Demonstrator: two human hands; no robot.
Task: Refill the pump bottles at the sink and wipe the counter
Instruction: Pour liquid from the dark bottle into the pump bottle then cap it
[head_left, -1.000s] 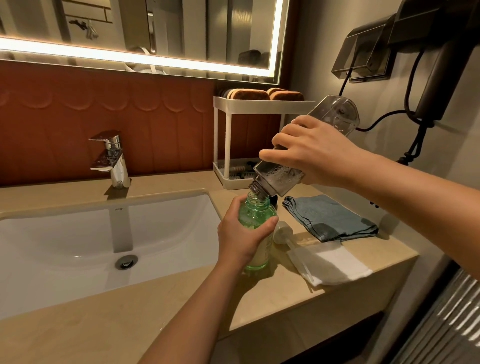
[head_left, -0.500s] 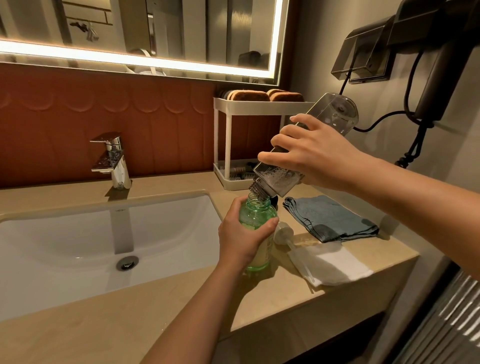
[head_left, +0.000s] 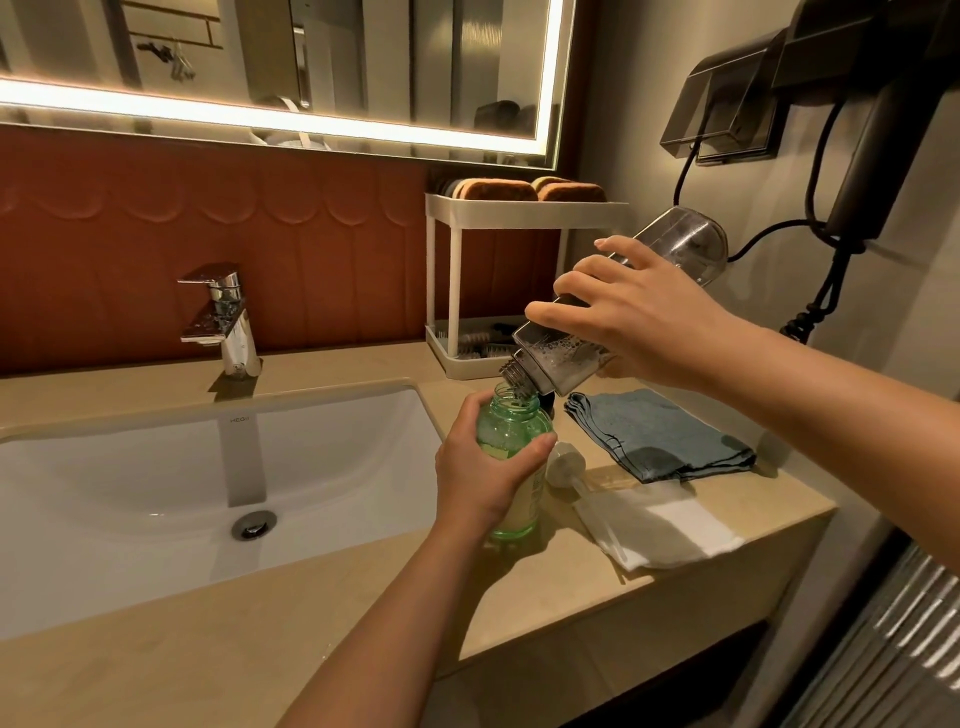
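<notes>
Mid-refill: pouring from clear bottle (head_left: 558, 364) into green pump bottle (head_left: 511, 441).
Gripping green pump bottle upright with left hand (head_left: 483, 478) on counter (head_left: 363, 597) just right of sink (head_left: 156, 493); gripping tilted clear bottle with right hand (head_left: 639, 322), threaded neck at the green mouth. Hold neck centred over opening, steepen tilt slowly to drain foamy remainder, watch level, stop short of brim. Probably next: refit pump head (head_left: 566, 465) lying beside it, then blue cloth (head_left: 660, 436) for wiping.
</notes>
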